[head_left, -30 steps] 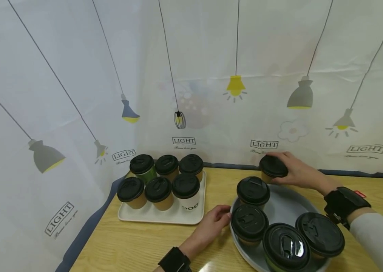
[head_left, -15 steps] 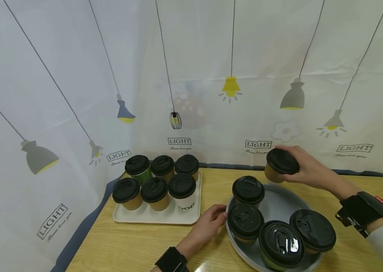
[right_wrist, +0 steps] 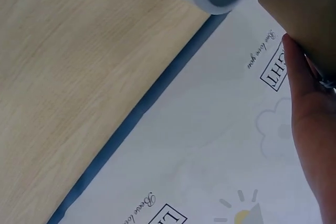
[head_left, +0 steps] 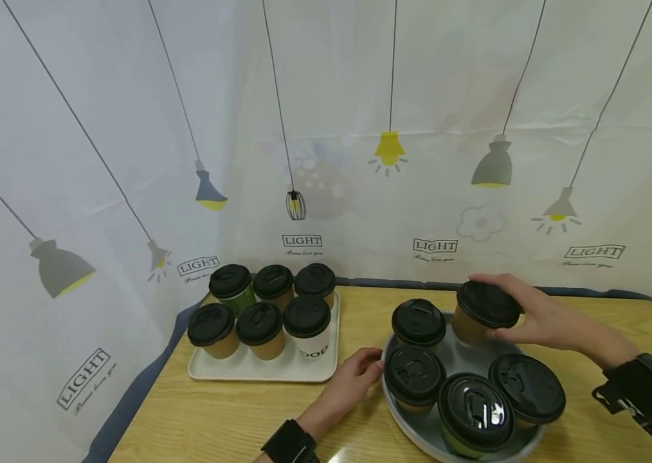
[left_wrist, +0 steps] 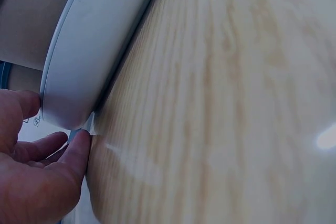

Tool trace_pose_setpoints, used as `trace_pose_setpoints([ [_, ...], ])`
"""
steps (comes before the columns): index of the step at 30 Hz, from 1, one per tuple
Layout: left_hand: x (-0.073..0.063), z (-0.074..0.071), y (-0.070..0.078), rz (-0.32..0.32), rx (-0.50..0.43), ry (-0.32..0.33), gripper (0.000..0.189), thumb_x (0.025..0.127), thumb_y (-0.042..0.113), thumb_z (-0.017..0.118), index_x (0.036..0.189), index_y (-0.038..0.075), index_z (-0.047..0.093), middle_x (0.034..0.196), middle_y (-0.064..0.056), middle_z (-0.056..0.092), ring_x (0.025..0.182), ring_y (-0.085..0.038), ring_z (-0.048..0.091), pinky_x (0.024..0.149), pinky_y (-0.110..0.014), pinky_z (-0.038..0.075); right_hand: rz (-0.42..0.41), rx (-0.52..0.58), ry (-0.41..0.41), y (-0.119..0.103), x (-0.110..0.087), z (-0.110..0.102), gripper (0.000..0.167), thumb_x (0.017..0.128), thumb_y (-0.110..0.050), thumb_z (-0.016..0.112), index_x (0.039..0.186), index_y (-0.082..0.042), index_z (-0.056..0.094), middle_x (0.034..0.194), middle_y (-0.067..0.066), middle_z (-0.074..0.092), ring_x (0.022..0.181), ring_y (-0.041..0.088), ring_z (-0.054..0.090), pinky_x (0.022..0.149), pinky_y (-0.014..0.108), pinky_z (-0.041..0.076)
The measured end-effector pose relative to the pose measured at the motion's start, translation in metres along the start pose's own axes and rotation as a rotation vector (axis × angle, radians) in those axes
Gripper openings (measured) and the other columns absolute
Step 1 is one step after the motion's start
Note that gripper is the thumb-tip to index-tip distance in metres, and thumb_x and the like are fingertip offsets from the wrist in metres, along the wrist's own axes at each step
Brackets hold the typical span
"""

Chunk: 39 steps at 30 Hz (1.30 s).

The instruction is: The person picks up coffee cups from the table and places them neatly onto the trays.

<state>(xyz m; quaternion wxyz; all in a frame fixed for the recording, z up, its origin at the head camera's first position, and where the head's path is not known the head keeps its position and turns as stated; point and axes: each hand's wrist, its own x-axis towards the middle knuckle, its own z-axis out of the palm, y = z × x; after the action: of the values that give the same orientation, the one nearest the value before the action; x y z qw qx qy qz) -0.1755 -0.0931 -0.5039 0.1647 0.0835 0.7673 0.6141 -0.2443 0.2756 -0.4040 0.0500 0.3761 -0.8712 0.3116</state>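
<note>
My right hand holds a brown paper coffee cup by its side, just under the black lid. The cup is upright, over the back part of a round grey tray; whether its base touches the tray is hidden. In the right wrist view, the fingers lie along the cup's brown wall. At the tray's left edge, my left hand grips the rim, with thumb and curled fingers at the tray's side wall. Several other lidded cups stand on the round tray.
To the left, a white rectangular tray carries two rows of lidded cups, among them a white one and a green one. Behind the wooden table hangs a lamp-printed cloth.
My right hand has lifted the cup from the round tray's back edge, then brought it lower and nearer over the tray. The left hand stays at the rim; the view has shifted slightly.
</note>
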Motion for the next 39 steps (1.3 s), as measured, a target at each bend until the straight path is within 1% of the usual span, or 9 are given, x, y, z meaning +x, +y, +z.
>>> trace_pose_setpoints([
  [8,0.003,0.001,0.001,0.018,0.035,0.008,0.041,0.109,0.025,0.055,0.143,0.002,0.055,0.136,-0.012,0.064,0.125,-0.029,0.062,0.100,-0.046,0.053,0.112,0.049,-0.096,0.007,-0.011,0.009,0.092,0.082,-0.035,0.090,0.158,-0.022,0.040,0.146,0.014,0.049,0.121,0.028,0.056,0.085,0.034,0.056],
  [14,0.004,0.001,0.002,0.014,0.024,-0.003,0.042,0.109,0.026,0.054,0.143,0.002,0.055,0.137,-0.013,0.063,0.127,-0.029,0.061,0.102,-0.046,0.053,0.117,0.078,-0.114,0.009,-0.007,0.013,0.096,0.079,-0.038,0.092,0.157,-0.015,0.040,0.146,0.020,0.049,0.121,0.036,0.058,0.079,0.035,0.059],
  [18,0.003,0.000,0.003,0.009,0.012,-0.021,0.043,0.110,0.028,0.053,0.144,0.002,0.054,0.139,-0.014,0.062,0.129,-0.030,0.060,0.104,-0.047,0.051,0.109,0.098,-0.141,0.010,-0.005,0.015,0.101,0.076,-0.033,0.094,0.157,-0.010,0.038,0.145,0.022,0.049,0.123,0.043,0.056,0.082,0.041,0.058],
  [21,0.002,0.000,0.003,0.013,0.006,-0.027,0.044,0.110,0.029,0.052,0.144,0.001,0.054,0.139,-0.014,0.061,0.129,-0.030,0.060,0.104,-0.046,0.051,0.128,0.143,-0.155,0.009,-0.005,0.014,0.092,0.084,-0.026,0.088,0.158,-0.011,0.037,0.149,0.024,0.046,0.129,0.048,0.050,0.086,0.053,0.056],
  [25,0.000,0.002,0.003,0.014,0.004,-0.021,0.044,0.110,0.029,0.052,0.144,0.002,0.054,0.138,-0.013,0.062,0.128,-0.028,0.060,0.104,-0.044,0.051,0.190,0.183,-0.137,0.007,-0.008,0.010,0.068,0.101,-0.022,0.067,0.160,-0.013,0.035,0.151,0.026,0.044,0.132,0.051,0.048,0.089,0.062,0.053],
  [29,-0.001,0.005,0.002,0.018,-0.005,-0.006,0.043,0.109,0.028,0.054,0.143,0.002,0.055,0.137,-0.013,0.063,0.127,-0.029,0.061,0.102,-0.045,0.052,0.278,0.199,-0.049,0.005,-0.020,0.003,0.055,0.109,-0.020,0.054,0.158,-0.005,0.033,0.139,0.027,0.052,0.117,0.045,0.062,0.082,0.046,0.060],
  [34,-0.003,0.007,0.001,0.026,-0.008,0.019,0.042,0.109,0.026,0.056,0.143,0.002,0.056,0.138,-0.013,0.063,0.127,-0.029,0.061,0.103,-0.047,0.052,0.433,0.113,0.071,0.002,-0.052,-0.001,0.048,0.111,-0.024,0.052,0.148,0.005,0.046,0.122,0.024,0.063,0.091,0.020,0.072,0.069,0.030,0.061],
  [36,-0.004,0.005,0.001,0.019,-0.010,0.027,0.043,0.109,0.026,0.056,0.143,0.000,0.056,0.138,-0.014,0.062,0.127,-0.029,0.061,0.104,-0.047,0.051,0.490,0.070,0.055,0.000,-0.067,0.002,0.045,0.111,-0.024,0.050,0.142,0.009,0.053,0.114,0.020,0.068,0.081,0.012,0.072,0.066,0.028,0.061],
  [39,-0.007,0.002,0.002,0.013,-0.052,0.014,0.044,0.109,0.023,0.054,0.145,-0.004,0.053,0.140,-0.016,0.061,0.128,-0.030,0.060,0.105,-0.046,0.051,0.600,0.080,-0.012,-0.003,-0.088,0.011,0.042,0.112,-0.022,0.047,0.133,0.012,0.060,0.097,0.011,0.072,0.073,0.009,0.070,0.063,0.027,0.060],
])
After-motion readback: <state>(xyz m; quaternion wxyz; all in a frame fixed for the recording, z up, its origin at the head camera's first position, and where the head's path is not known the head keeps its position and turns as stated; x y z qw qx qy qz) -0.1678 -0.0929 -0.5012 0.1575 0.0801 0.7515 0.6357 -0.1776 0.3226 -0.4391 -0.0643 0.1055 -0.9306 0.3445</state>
